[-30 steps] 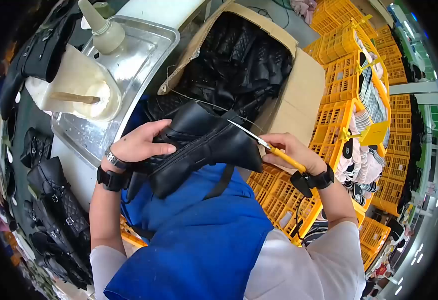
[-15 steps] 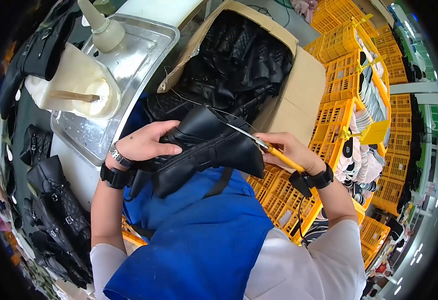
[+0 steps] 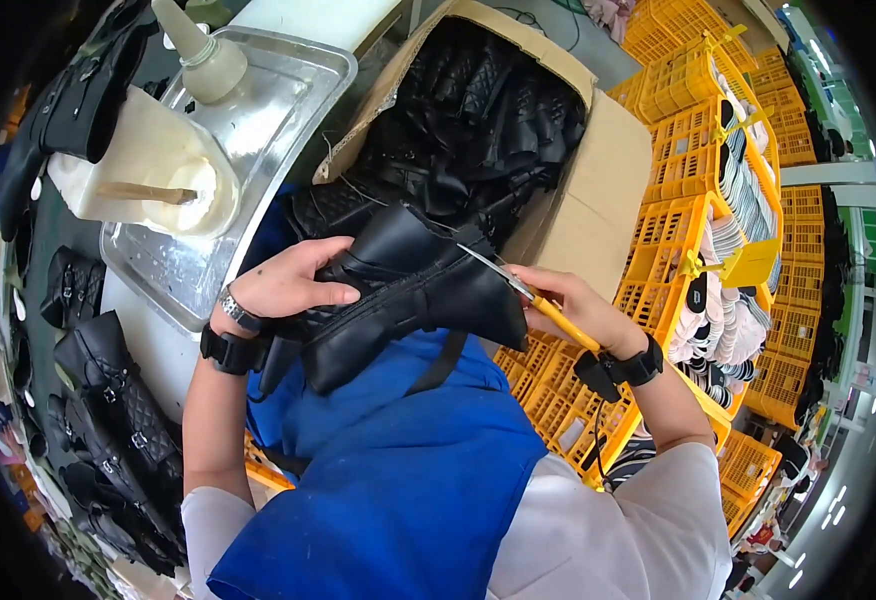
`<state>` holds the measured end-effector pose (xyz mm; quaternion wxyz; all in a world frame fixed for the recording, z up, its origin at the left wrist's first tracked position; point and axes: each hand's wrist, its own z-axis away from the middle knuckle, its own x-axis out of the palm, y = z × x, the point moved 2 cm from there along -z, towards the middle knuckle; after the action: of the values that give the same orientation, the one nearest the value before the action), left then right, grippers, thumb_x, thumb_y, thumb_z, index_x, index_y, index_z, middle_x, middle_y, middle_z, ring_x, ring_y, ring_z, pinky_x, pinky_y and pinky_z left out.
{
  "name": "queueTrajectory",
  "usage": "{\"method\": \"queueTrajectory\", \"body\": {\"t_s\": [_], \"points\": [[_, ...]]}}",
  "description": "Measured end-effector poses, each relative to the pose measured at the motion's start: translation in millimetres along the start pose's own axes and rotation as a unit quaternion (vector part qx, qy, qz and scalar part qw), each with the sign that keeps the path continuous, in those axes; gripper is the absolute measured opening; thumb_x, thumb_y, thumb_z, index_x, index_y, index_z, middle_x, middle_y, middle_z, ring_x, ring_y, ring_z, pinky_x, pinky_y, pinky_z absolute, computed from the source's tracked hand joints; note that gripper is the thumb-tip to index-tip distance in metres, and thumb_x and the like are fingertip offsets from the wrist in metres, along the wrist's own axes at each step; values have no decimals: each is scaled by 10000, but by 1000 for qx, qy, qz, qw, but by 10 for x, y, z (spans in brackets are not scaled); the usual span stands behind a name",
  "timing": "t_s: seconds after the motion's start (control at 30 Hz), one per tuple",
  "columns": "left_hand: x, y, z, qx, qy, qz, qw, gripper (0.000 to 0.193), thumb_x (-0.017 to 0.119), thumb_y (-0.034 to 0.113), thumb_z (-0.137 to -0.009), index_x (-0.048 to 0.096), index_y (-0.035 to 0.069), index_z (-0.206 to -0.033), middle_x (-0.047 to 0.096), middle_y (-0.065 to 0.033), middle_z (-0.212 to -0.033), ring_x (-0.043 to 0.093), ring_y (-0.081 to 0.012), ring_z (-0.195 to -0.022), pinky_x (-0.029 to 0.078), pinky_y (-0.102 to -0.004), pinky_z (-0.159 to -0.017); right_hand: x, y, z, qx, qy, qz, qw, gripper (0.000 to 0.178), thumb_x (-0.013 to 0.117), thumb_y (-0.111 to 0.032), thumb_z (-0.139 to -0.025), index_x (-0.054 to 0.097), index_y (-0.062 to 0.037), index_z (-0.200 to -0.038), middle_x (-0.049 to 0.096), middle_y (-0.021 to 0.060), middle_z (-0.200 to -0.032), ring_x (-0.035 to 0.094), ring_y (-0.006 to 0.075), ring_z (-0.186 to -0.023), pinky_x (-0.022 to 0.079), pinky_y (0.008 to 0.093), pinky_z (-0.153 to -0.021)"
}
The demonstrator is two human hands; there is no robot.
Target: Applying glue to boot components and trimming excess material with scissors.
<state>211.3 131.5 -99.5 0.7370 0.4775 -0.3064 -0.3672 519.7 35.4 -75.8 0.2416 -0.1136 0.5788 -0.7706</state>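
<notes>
My left hand (image 3: 293, 285) grips a black leather boot upper (image 3: 388, 315) near its left end, thumb on top. The upper lies tilted over my lap, with a zipper-like seam running along it. My right hand (image 3: 583, 305) is closed around a pair of scissors with yellow handles (image 3: 565, 322). Their thin metal blades (image 3: 493, 265) point up and left and lie at the upper edge of the boot upper. Whether the blades are apart is too small to tell.
Beyond the boot upper stands a cardboard box (image 3: 598, 205) of black quilted boot parts. To the left, a metal tray (image 3: 288, 110) holds a bottle (image 3: 213, 65) and a white glue pot with a brush (image 3: 148, 192). Yellow crates (image 3: 673, 150) stack up at right.
The scissors have shifted slightly along the upper's edge, and a thin thread stretched out past the blades no longer shows there. The boot upper has moved slightly left.
</notes>
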Motion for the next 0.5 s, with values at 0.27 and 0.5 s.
{"method": "queueTrajectory", "body": {"t_s": [0.27, 0.5], "points": [[-33, -67, 0, 9, 7, -46, 999, 457, 670, 133, -802, 461, -25, -1177, 584, -31, -967, 499, -74, -871, 437, -244, -788, 9, 1, 20, -3, 23, 29, 999, 528, 606, 64, -751, 485, -44, -1253, 604, 52, -1026, 512, 80, -907, 421, 225, -816], [-9, -24, -13, 3, -12, -6, 1000, 464, 672, 120, -795, 459, -33, -1177, 582, -35, -969, 498, -74, -870, 437, -243, -786, -6, 0, 23, 7, 21, 51, 998, 517, 609, 63, -743, 499, -42, -1237, 614, 50, -962, 513, 71, -843, 434, 223, -765]]}}
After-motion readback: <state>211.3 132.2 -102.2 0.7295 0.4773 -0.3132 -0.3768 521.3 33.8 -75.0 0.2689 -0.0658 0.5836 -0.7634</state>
